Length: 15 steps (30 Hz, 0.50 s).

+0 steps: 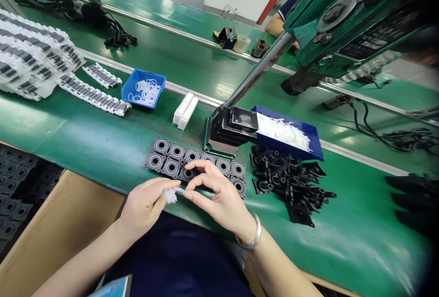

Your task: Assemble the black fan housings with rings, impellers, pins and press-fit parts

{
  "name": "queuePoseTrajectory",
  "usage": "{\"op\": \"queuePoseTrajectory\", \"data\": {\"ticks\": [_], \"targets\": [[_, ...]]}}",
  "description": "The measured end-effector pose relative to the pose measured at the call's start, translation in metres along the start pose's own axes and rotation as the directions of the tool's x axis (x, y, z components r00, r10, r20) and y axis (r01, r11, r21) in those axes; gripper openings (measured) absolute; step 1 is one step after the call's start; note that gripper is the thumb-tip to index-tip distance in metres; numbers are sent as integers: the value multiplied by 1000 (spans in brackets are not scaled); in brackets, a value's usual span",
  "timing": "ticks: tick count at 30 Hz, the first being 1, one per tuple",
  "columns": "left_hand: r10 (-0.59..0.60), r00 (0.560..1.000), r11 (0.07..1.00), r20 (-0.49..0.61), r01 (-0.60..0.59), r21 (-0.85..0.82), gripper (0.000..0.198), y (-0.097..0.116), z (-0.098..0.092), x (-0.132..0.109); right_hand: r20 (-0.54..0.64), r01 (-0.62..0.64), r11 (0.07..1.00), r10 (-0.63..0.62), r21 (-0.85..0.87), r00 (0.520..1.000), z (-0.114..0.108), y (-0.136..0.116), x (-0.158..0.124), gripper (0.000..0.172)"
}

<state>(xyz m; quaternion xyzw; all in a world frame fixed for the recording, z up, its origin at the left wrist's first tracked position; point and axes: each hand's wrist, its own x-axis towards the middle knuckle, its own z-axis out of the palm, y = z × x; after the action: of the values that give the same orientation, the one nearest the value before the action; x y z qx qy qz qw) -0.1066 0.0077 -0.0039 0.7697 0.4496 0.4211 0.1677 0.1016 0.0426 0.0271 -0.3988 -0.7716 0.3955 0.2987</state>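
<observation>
My left hand (144, 203) is closed round a small bunch of white plastic strips (169, 196), whose ends stick out past the fingers. One strip (179, 190) juts out to the right, its tip between the thumb and forefinger of my right hand (219, 196); the other right fingers are loosely curled. Both hands are over the bench's near edge. Just beyond them lie two rows of square black plates (172, 167), each with a pale ring around a central hole. My right hand covers some of these plates.
A green press (332, 22) on a slanted post overhangs the right side. Behind the plates are a white block (185, 110) and a blue bin (158, 100) of white rings. Right of the post are a blue tray (317, 147) of white strips and piled black parts (291, 180).
</observation>
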Motion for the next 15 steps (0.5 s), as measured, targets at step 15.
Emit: {"op": "queuePoseTrajectory", "data": {"ticks": [15], "targets": [[204, 978, 971, -48, -196, 140, 19, -2, 8, -7, 43, 28, 999, -29, 36, 999, -2, -2, -1, 5]]}}
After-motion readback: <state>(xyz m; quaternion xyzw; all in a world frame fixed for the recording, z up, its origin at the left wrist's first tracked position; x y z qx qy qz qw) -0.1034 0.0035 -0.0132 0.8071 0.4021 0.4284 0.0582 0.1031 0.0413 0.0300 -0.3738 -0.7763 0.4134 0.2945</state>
